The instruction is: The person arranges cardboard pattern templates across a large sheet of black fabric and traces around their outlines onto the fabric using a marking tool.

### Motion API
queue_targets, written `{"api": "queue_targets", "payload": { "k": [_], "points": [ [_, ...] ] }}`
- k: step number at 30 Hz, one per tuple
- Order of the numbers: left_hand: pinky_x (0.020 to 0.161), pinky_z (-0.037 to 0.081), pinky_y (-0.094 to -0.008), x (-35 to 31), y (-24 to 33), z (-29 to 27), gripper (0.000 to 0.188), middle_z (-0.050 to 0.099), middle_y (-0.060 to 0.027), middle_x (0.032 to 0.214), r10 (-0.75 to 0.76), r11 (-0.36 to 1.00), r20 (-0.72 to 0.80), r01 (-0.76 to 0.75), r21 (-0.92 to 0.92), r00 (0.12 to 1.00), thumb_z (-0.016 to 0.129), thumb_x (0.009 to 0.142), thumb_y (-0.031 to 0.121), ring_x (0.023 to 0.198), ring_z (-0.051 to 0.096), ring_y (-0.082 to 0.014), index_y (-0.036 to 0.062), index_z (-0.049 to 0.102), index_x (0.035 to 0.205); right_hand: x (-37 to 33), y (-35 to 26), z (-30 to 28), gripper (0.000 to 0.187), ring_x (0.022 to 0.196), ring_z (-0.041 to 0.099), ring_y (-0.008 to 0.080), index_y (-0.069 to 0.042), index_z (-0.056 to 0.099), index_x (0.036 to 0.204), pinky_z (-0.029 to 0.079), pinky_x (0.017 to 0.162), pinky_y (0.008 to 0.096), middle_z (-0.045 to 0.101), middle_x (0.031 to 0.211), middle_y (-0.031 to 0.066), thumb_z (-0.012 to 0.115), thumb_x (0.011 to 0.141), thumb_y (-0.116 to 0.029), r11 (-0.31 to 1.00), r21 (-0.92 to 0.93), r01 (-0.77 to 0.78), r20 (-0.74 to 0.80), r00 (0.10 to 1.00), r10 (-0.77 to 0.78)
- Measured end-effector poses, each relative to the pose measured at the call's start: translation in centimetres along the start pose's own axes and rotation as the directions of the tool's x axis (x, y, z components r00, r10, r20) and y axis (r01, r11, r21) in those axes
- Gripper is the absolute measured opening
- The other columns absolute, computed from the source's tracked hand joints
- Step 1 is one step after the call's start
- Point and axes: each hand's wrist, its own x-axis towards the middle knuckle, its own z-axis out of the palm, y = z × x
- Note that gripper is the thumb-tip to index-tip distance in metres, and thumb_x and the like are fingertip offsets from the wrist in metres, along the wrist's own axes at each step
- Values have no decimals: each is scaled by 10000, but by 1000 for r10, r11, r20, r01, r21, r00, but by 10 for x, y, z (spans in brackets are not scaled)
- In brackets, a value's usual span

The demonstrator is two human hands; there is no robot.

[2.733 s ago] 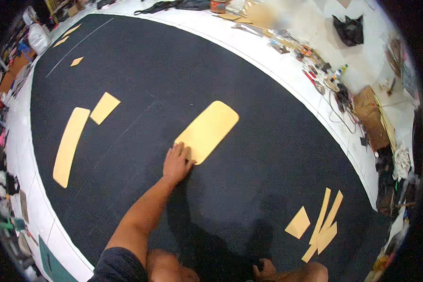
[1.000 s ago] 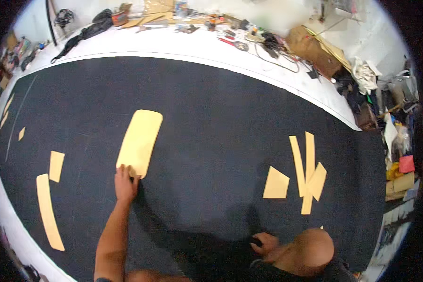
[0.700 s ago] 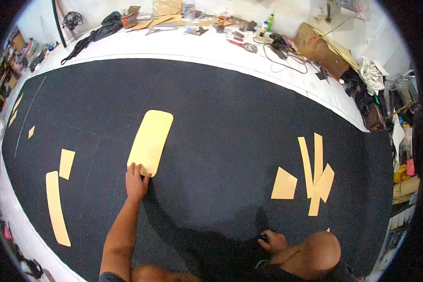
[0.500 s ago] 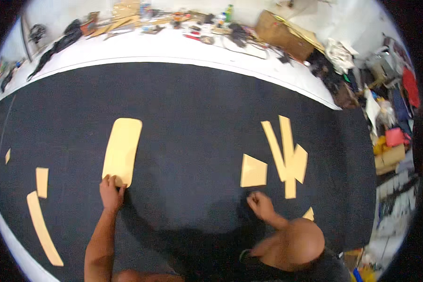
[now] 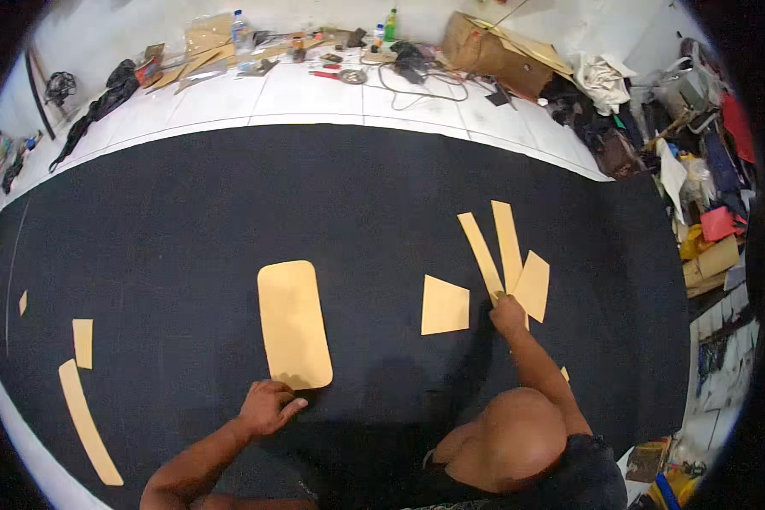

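Observation:
A large pale-yellow flat pattern piece [image 5: 295, 319] with rounded corners lies on black cloth [image 5: 357, 195], left of the middle. At its bottom edge rests my left hand [image 5: 268, 408], thumb apart and fingers touching the lower left corner. Over at the right, my right hand [image 5: 507, 316] is closed at the lower part of a long straight strip [image 5: 504, 234]. Beside that strip a second narrow strip [image 5: 479, 251] slants in, its lower end near my fingers. A four-sided piece [image 5: 533, 285] lies against the right side, and a separate trapezoid piece [image 5: 444, 306] sits left of the hand.
More yellow pieces lie at the left: a curved strip [image 5: 89, 425], a small rectangle [image 5: 83, 342] and a tiny diamond [image 5: 23, 303]. Bottles, a cable and a cardboard box [image 5: 501, 59] line the far wall on white tiles. Assorted clutter [image 5: 710, 204] is heaped at the right.
The large rounded piece has moved right and nearer, and tilts the other way. My left hand has moved with it and its thumb has spread. My right hand has reached away onto the strips.

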Motion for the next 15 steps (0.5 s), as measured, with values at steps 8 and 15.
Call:
{"api": "queue_targets", "payload": {
  "k": [8, 15],
  "points": [
    [964, 495, -469, 2, -32, -29, 440, 705, -207, 1076, -242, 955, -84, 222, -196, 967, 434, 1002, 261, 1026, 648, -387, 7, 782, 911, -1, 2, 5, 325, 921, 694, 424, -38, 632, 1165, 567, 843, 507, 681, 1022, 252, 606, 854, -125, 986, 50, 160, -47, 986, -158],
    [1058, 468, -432, -13, -55, -25, 489, 680, -200, 1246, -310, 930, -101, 279, -240, 945, 402, 896, 294, 1188, 625, -367, 32, 801, 1003, -9, -5, 2, 560, 1082, 665, 408, -21, 627, 1207, 566, 897, 494, 641, 1190, 256, 774, 796, -372, 980, 191, -52, -82, 994, 69]
  ]
}}
